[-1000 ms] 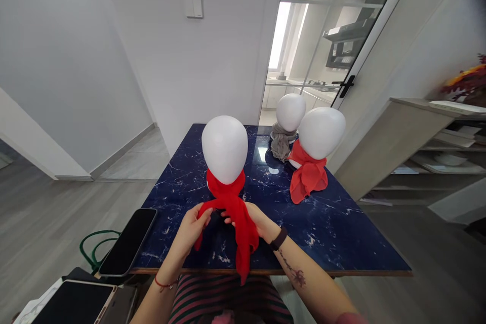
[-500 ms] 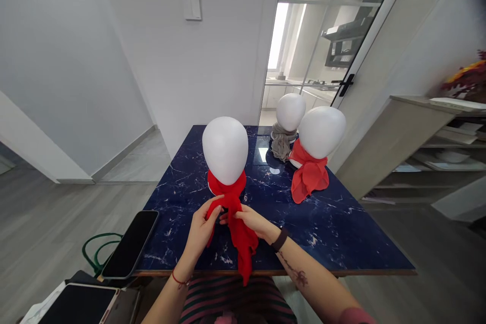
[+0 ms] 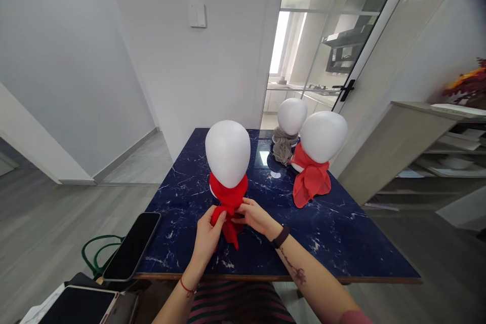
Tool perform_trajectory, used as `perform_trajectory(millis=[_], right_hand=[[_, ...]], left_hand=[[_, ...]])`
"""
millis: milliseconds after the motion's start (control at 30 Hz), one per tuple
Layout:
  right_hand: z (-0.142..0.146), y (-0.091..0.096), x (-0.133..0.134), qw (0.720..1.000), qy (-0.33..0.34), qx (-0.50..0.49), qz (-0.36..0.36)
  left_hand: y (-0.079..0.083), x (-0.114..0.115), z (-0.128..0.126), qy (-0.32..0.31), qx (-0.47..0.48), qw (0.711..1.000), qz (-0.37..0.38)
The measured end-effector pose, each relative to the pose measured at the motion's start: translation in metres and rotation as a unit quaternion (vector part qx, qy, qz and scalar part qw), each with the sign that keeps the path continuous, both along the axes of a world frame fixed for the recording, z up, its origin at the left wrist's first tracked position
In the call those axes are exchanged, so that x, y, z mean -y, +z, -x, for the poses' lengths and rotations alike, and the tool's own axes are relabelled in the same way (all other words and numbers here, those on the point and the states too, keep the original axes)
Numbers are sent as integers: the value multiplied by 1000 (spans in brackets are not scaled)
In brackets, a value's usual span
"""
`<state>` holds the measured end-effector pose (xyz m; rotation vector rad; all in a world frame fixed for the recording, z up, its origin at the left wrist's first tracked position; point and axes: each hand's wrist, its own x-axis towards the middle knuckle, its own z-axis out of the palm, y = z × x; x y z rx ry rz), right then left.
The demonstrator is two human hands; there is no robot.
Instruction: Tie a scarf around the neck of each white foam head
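A white mannequin head (image 3: 228,154) stands upright on the table, nearest to me. Wrapped round its neck is a bright red scarf (image 3: 229,193), bunched at the front with a short end hanging down. My left hand (image 3: 209,230) pinches the scarf between thumb and fingers on the left of the bunch. On the other side, my right hand (image 3: 257,216) has its fingers closed on the scarf's folds, the fingertips partly hidden by the cloth.
Two more white heads stand at the back right, one with a coral-red scarf (image 3: 311,182), one with a grey scarf (image 3: 283,148). A black-screened phone (image 3: 132,246) lies at the left edge of the dark blue table (image 3: 322,243). Shelves (image 3: 421,162) stand to the right.
The long scarf end that hung over the table's front edge has been drawn up into the bunch. My right hand has moved up, nearer the neck; the left still grips cloth.
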<state>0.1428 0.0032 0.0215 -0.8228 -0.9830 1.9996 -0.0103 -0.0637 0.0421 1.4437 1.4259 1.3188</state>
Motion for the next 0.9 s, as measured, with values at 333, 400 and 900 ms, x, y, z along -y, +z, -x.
perform_trajectory(millis=[333,400,900], right_hand=[[15,-12,-11,986,-113,-79,89],[17,-13,-10,986,-125,-92,64],[10,-4,-12,976,-118,-172,66]], left_hand=[[0,-6,-7,-33,-100,994,-2],[-1,-13,-6,-40,-139,989,7],[0,-45,-2,-22,-319,948,12]])
